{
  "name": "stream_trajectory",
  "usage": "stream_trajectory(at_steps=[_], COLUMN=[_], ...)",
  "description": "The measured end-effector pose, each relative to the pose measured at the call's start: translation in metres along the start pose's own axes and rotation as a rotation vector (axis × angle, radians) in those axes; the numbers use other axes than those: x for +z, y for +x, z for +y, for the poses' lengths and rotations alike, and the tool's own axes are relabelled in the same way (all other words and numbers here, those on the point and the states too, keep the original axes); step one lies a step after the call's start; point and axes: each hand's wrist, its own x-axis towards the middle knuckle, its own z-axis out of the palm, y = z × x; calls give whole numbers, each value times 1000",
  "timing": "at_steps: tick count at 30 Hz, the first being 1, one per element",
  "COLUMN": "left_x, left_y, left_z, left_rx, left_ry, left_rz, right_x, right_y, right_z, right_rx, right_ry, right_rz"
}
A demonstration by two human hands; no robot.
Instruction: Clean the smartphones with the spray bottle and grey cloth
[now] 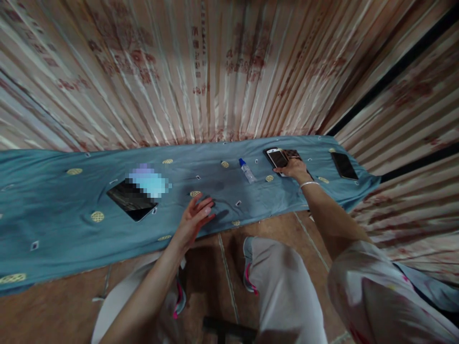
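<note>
Nearest the camera, the left hand (pixel 195 215) hovers open, fingers spread, over the near edge of the blue cloth (pixel 53 210). Farther right, the right hand (pixel 294 169) rests its fingers on a phone (pixel 278 158), grip unclear, with a small bottle (pixel 247 171) just left and a tablet (pixel 132 198) far left.

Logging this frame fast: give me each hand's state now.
Left hand: open, empty, fingers spread above the blue cloth.
Right hand: resting on a phone at the cloth's far edge; whether it grips it cannot be told.
</note>
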Motion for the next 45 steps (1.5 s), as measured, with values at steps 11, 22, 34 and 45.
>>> stream_trajectory(at_steps=[11,22,34,45], left_x=[-18,-60,-125,-116], left_y=[-8,-19,-25,-26], left_z=[4,27,38,33], left_rx=[49,222,443,404], left_ry=[-52,-135,-37,-64], left_rz=[114,282,492,487], right_x=[3,42,87,76], right_y=[-43,-160,-207,-215], right_z=[-13,-160,-228,-234], right_rx=[69,-185,-192,-197], right_ry=[793,1609,1709,1740], right_rz=[182,-503,-853,-963])
